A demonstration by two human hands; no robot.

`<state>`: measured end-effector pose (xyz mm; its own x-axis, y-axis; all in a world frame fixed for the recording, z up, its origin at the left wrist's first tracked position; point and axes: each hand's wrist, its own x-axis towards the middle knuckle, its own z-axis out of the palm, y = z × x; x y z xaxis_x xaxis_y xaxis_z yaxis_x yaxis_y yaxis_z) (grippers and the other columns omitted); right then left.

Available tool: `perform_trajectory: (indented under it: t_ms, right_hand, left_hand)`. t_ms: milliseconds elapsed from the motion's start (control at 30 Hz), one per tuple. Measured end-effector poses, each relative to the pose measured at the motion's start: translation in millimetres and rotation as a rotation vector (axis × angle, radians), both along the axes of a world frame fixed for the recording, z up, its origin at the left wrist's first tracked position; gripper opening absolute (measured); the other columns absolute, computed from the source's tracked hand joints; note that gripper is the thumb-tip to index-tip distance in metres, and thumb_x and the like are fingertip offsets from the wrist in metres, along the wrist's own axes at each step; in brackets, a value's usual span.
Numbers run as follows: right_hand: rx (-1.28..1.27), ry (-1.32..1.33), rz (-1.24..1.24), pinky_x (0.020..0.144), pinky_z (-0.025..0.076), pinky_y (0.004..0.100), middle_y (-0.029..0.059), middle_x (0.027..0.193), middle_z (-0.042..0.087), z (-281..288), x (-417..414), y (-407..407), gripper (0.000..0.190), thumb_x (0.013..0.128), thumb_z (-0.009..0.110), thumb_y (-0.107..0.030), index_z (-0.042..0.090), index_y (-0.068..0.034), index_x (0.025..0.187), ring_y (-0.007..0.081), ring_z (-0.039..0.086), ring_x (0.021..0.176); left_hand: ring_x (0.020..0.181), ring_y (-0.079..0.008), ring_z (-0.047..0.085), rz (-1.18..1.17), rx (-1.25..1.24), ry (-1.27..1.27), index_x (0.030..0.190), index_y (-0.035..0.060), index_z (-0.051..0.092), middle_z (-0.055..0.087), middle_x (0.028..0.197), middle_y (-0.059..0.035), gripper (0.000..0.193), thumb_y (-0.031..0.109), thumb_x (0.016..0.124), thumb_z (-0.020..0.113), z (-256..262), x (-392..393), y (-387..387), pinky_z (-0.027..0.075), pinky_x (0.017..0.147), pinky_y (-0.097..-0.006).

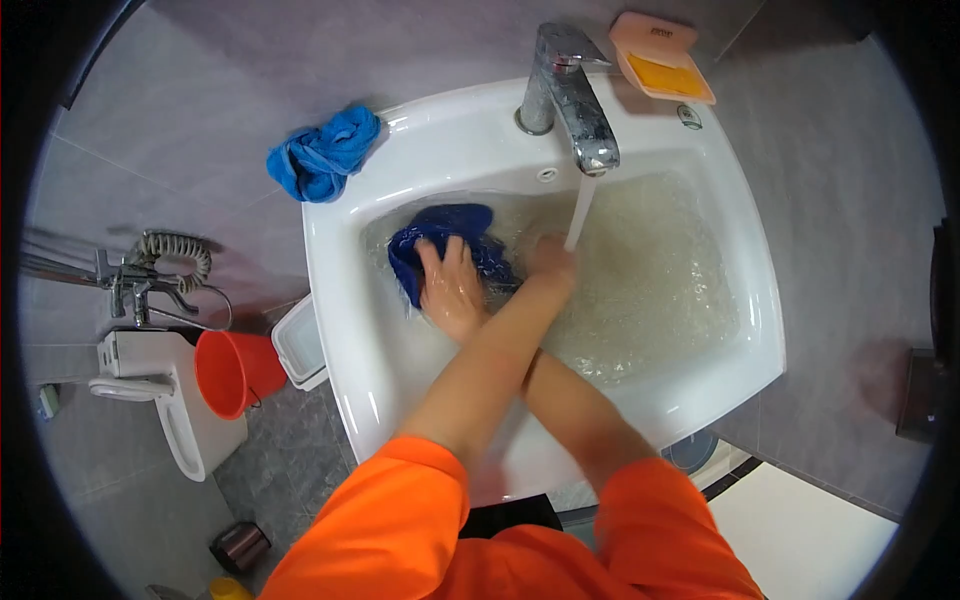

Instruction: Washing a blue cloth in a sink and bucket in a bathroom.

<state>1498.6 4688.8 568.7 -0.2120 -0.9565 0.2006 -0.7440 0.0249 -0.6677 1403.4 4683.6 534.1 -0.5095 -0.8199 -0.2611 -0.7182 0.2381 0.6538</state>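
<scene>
My forearms cross over a white ceramic washbasin [337, 315] holding cloudy water. My right hand [452, 289], reaching to the left side, grips a soaked dark blue cloth [450, 221], partly under water. Past the crossing, my left hand [551, 259] is in the water right of the cloth, beside the running stream [581, 214]; water and blur hide its fingers. The stream falls from a chrome faucet [577, 97] at the basin's back. A lighter blue cloth [324, 155] lies crumpled on the back left corner of the rim.
A pink soap dish [660, 56] with a yellow bar [666, 76] stands at the back right rim. To the left are a wall-mounted shower mixer [135, 281], a red bucket [236, 373], a white lidded bin [301, 345] and a toilet [187, 420]. Grey tiled walls surround the basin.
</scene>
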Motion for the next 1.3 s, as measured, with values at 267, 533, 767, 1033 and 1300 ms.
perform_trajectory:
  t_ms: [267, 533, 767, 1033, 1300]
  right_hand:
    - [-0.054, 0.164, -0.018, 0.078, 0.034, 0.0475, 0.0184, 0.095, 0.044, -9, -40, -8, 0.044, 0.062, 0.066, -0.015, 0.052, -0.010, 0.103, 0.0344, 0.044, 0.088]
    - [0.290, 0.265, 0.118, 0.089, 0.036, 0.0442, 0.0207, 0.120, 0.044, -47, -95, 9, 0.041, 0.077, 0.053, -0.035, 0.053, -0.011, 0.110, 0.0359, 0.042, 0.110]
    - [0.253, 0.531, -0.111, 0.097, 0.027, 0.0480, 0.0147, 0.117, 0.049, -118, -227, 63, 0.040, 0.080, 0.046, -0.028, 0.049, -0.011, 0.116, 0.0308, 0.043, 0.111]
    - [0.381, 0.914, -0.090, 0.090, 0.031, 0.0426, 0.0038, 0.093, 0.059, 26, -248, 100, 0.024, 0.079, 0.047, -0.022, 0.062, -0.016, 0.096, 0.0204, 0.051, 0.098]
    - [0.586, 0.890, -0.101, 0.073, 0.037, 0.0395, 0.0121, 0.091, 0.057, 46, -230, 162, 0.029, 0.074, 0.055, -0.033, 0.060, -0.014, 0.096, 0.0290, 0.053, 0.091]
  left_hand:
    - [0.101, -0.0298, 0.053, -0.168, 0.084, -0.084, 0.101, 0.0059, 0.058, 0.056, 0.106, -0.0140, 0.033, 0.029, 0.079, 0.049, 27, 22, -5, 0.043, 0.082, -0.0393]
    - [0.103, -0.0319, 0.051, -0.512, -0.065, -0.409, 0.099, 0.0042, 0.059, 0.057, 0.102, -0.0179, 0.026, 0.014, 0.081, 0.043, 45, -4, 4, 0.035, 0.092, -0.0426]
    - [0.104, -0.0331, 0.046, -0.660, -0.643, 0.376, 0.103, 0.0028, 0.054, 0.046, 0.116, -0.0165, 0.028, 0.008, 0.076, 0.050, 50, -3, 18, 0.040, 0.086, -0.0383]
    - [0.091, -0.0332, 0.053, -0.521, -0.448, -0.115, 0.093, 0.0043, 0.059, 0.057, 0.095, -0.0162, 0.023, 0.002, 0.072, 0.049, 44, 38, 4, 0.044, 0.077, -0.0411]
    - [0.092, -0.0340, 0.053, -0.336, -0.287, -0.043, 0.086, 0.0008, 0.062, 0.057, 0.094, -0.0196, 0.020, 0.009, 0.075, 0.047, 3, 49, 11, 0.043, 0.080, -0.0419]
